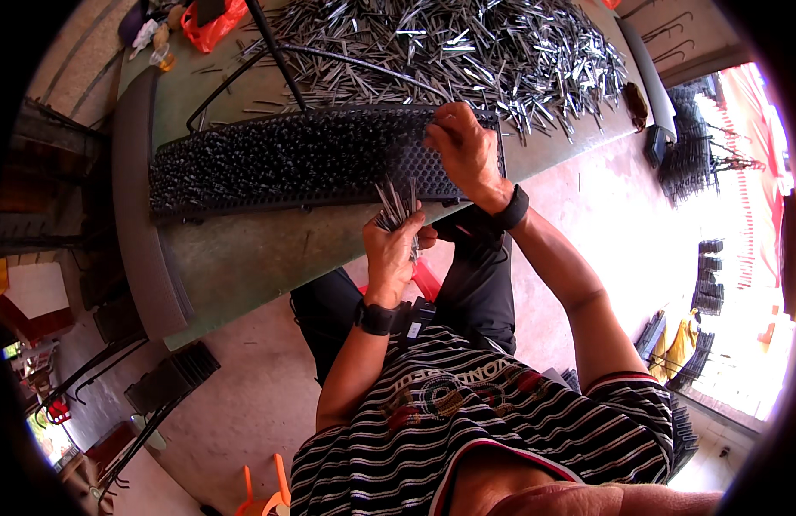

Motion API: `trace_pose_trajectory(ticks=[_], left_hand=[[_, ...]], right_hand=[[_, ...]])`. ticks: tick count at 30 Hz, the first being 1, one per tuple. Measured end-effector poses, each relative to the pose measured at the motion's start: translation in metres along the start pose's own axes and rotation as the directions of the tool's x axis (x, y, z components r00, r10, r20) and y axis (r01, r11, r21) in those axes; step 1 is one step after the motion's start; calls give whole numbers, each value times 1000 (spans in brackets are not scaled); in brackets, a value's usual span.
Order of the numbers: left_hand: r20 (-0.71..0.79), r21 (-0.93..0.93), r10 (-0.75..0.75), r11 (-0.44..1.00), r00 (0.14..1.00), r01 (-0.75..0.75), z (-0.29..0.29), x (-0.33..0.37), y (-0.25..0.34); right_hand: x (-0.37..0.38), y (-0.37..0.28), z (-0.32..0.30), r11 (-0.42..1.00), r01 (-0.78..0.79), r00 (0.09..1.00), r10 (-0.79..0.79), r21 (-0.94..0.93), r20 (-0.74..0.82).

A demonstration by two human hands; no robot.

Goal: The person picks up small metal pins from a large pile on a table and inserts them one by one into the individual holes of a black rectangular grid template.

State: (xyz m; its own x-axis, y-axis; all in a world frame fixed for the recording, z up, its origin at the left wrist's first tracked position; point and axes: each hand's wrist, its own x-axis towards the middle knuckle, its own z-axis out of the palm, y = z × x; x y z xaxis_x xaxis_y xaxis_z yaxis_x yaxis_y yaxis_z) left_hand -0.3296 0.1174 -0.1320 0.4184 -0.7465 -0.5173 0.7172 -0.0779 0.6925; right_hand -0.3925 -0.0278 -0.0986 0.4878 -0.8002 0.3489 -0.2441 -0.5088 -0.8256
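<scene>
My left hand [388,260] is closed around a bundle of thin metal strips [398,201], their ends fanning up past the fingers. It is just in front of a long black honeycomb tray [434,178] on the table. Upright strips with bright tips fill most of the tray's holes; bare holes show towards its right end. Over that end hovers my right hand [468,156], its fingertips pinched together. Whatever lies between those fingertips is too small to make out.
Behind the tray, a large heap of loose metal strips [450,52] covers the green tabletop [252,267]. A black metal frame [282,64] rises over the tray's back edge. A red plastic bag [213,26] lies at the far left. Dark racks [686,146] stand at right; an orange stool [265,494] is behind me.
</scene>
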Motion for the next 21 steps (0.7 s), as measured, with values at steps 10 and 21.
trace_pose_trajectory(ticks=[10, 21], left_hand=[[1, 86, 10, 996, 1000, -10, -2, -1, 0], [53, 70, 41, 997, 998, -45, -1, 2, -4]], right_hand=[[8, 10, -3, 803, 423, 905, -352, -421, 238], [-4, -15, -17, 927, -370, 892, 334, 67, 304]])
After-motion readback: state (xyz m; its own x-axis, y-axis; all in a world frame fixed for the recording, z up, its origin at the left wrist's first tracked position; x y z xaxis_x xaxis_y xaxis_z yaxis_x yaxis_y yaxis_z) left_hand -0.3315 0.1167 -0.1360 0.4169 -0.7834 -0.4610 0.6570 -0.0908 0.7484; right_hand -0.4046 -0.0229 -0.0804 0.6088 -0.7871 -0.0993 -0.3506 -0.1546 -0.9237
